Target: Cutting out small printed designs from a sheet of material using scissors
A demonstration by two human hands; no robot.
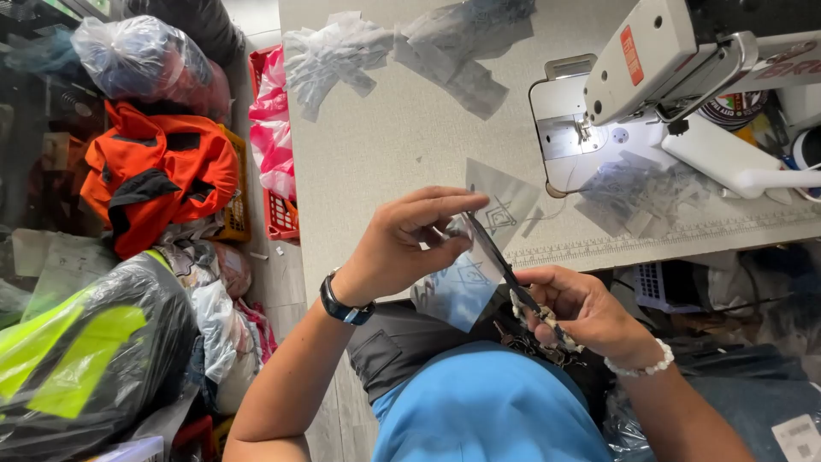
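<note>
Far left, on the floor beside the table: a black bag with yellow-green panels (pixel 77 351), an orange and black jacket (pixel 158 175) heaped above it, a clear plastic sack (pixel 145 56) of clothes at the top. Next over, a red crate (pixel 278 214) stuffed with pink plastic, tight against the table's left edge.

On the grey table (pixel 393 145), near its far edge: two loose heaps of small translucent fabric pieces (pixel 338 51).

At the table's near edge, raised above it: left hand (pixel 402 244), black watch on the wrist, fingers curled and pinching a translucent label piece (pixel 475 265) printed with dark line marks. Piece held up between both hands, partly over the near edge, partly over the lap.

Just right of it: right hand (pixel 581 308), bead bracelet on the wrist, closed around the handles of dark scissors (pixel 505 265); blades angled up and left, lying across the label piece.

Further right, toward the table's right edge: another pile of cut pieces (pixel 637 192) at the base of a white sewing machine (pixel 658 60), close under its needle.
</note>
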